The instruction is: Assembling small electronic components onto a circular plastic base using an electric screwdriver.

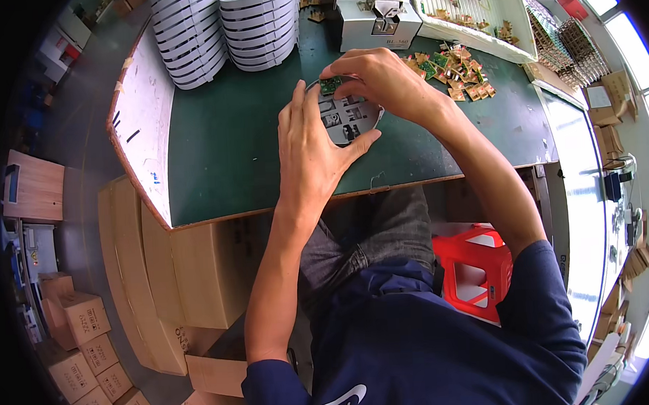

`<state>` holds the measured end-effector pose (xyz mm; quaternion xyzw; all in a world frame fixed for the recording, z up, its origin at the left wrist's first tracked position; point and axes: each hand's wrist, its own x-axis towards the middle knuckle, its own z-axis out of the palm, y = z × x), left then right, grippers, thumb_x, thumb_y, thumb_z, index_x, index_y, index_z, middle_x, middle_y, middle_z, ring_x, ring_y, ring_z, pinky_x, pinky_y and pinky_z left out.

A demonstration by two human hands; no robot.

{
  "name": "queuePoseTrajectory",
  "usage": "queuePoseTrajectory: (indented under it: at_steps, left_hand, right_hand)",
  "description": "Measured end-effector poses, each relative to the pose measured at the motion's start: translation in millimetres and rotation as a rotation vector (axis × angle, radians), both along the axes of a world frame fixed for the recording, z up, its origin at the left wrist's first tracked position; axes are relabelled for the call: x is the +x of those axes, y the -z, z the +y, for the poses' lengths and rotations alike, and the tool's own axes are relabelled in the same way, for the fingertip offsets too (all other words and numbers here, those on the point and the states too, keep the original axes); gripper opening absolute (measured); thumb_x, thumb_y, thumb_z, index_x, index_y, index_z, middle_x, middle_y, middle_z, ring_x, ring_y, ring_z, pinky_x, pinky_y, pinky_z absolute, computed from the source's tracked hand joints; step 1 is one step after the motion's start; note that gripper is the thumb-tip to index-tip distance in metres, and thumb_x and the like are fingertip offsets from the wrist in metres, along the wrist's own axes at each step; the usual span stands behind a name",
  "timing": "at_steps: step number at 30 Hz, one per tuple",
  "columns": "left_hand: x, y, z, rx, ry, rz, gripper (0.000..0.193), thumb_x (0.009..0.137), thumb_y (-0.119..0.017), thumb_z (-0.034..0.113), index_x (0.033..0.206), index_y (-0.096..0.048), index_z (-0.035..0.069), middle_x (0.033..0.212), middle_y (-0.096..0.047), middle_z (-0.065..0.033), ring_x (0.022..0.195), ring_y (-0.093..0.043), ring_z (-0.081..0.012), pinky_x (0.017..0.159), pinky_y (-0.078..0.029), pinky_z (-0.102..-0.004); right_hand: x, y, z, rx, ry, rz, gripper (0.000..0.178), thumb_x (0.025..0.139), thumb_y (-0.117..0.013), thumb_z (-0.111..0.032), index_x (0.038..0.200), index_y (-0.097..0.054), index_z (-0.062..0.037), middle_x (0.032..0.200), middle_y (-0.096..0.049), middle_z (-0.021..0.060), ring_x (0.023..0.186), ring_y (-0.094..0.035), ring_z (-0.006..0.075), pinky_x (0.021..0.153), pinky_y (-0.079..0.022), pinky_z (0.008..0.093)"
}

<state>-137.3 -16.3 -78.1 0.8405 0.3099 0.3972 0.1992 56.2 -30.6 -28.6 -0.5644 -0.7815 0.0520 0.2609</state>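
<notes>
A grey plastic housing (351, 116), rounded and with several cut-outs inside, rests on the green table between my hands. My left hand (309, 141) grips it, fingers along its left side and thumb at its near edge. At the housing's far left end is a small green circuit board (329, 85). My right hand (384, 77) reaches over the far side and has that board at its bent fingertips; the thumb is partly hidden. Right of this hand lies a loose pile of small green and copper-coloured circuit boards (461, 70).
Two tall stacks of grey housings (260, 31) stand at the far left of the table (228, 156), beside a white upright side panel (143, 123). A grey metal device (376, 28) and a white foam tray (510, 48) stand at the back. Below are cardboard boxes (190, 273) and a red stool (479, 268).
</notes>
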Motion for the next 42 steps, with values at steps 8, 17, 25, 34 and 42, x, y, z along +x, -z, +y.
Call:
queuePoseTrajectory:
  at_steps: [8,17,25,34,42]
  left_hand:
    - [-2,-3,0,-0.020,0.010,0.057,0.086,0.072,-0.091,0.044,0.133,-0.057,-0.007,0.146,-0.050,-0.0271,0.127,-0.052,-0.0428,0.104,-0.048,-0.0491]
    - [-5,-6,4,0.000,0.050,0.114,0.082,0.076,-0.087,0.043,0.136,-0.056,-0.004,0.147,-0.049,-0.0224,0.130,-0.050,-0.0403,0.108,-0.045,-0.0472]
    - [-9,-4,7,-0.023,0.096,0.124,0.085,0.076,-0.086,0.047,0.137,-0.053,-0.003,0.148,-0.046,-0.0235,0.132,-0.048,-0.0413,0.111,-0.040,-0.0497]
    - [-9,-9,5,-0.075,0.107,0.158,0.086,0.076,-0.086,0.047,0.138,-0.053,-0.003,0.150,-0.044,-0.0218,0.133,-0.047,-0.0402,0.112,-0.040,-0.0495]
    - [-6,-13,3,-0.094,0.100,0.155,0.083,0.077,-0.086,0.046,0.140,-0.055,0.001,0.153,-0.045,-0.0177,0.134,-0.049,-0.0356,0.112,-0.042,-0.0456]
  right_hand:
    - [-4,-3,-20,-0.079,0.123,0.118,0.031,0.092,-0.074,-0.014,0.121,-0.072,-0.0046,0.124,-0.071,0.0146,0.106,-0.071,0.0328,0.088,-0.059,0.0377]
    - [20,-47,-16,0.224,0.364,0.471,0.033,0.101,-0.065,-0.015,0.131,-0.063,0.0001,0.117,-0.072,0.0115,0.111,-0.068,0.0187,0.096,-0.055,0.0341]
    - [-11,-148,15,0.062,0.044,0.665,0.073,0.097,-0.064,-0.059,0.124,-0.064,0.0090,0.121,-0.070,0.0194,0.111,-0.066,0.0216,0.096,-0.051,0.0316]
    - [55,-121,46,0.469,0.048,0.929,0.027,0.096,-0.071,-0.029,0.089,-0.061,-0.0042,0.070,-0.059,0.0014,0.058,-0.056,0.0088,0.054,-0.047,0.0263]
    - [51,-115,57,0.435,0.166,0.990,0.031,0.093,-0.077,-0.033,0.089,-0.058,-0.0082,0.067,-0.055,-0.0020,0.055,-0.050,0.0076,0.051,-0.042,0.0257]
